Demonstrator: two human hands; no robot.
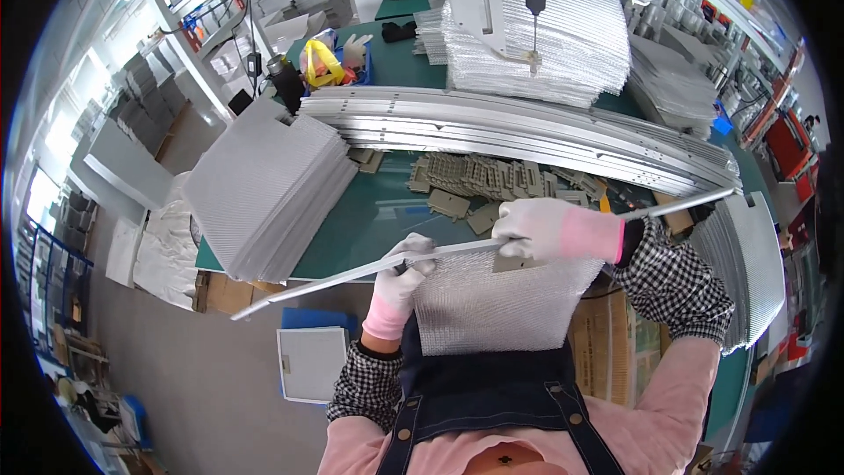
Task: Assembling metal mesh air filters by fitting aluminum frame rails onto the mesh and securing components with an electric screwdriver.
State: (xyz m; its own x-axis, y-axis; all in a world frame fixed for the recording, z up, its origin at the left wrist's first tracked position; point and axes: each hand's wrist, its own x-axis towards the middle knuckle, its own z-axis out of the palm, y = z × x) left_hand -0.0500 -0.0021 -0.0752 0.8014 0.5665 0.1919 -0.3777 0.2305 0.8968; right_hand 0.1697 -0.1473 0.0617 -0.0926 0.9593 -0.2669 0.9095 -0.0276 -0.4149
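While working with 2 gloved hands, is holding a long pale metal strip (334, 281) slantwise across the body, near the close edge of the green table (380, 222); is clamping the left hand (404, 271) on the strip, thumb and fingers bent around it; is clasping the right hand (538, 230) over the same strip, farther right and higher; is holding a silvery mesh panel (492, 312) below the strip, upper edge along it, in front of the dark apron (475, 391); is leaving unclear any grip of right fingers on a tan plate (517, 263) just beneath; is facing loose tan plastic pieces (483, 178), metal profiles (527, 134) behind these, then stacked mesh sheets (554, 35); is standing between 2 panel stacks, left stack (264, 180) and right stack (758, 264).
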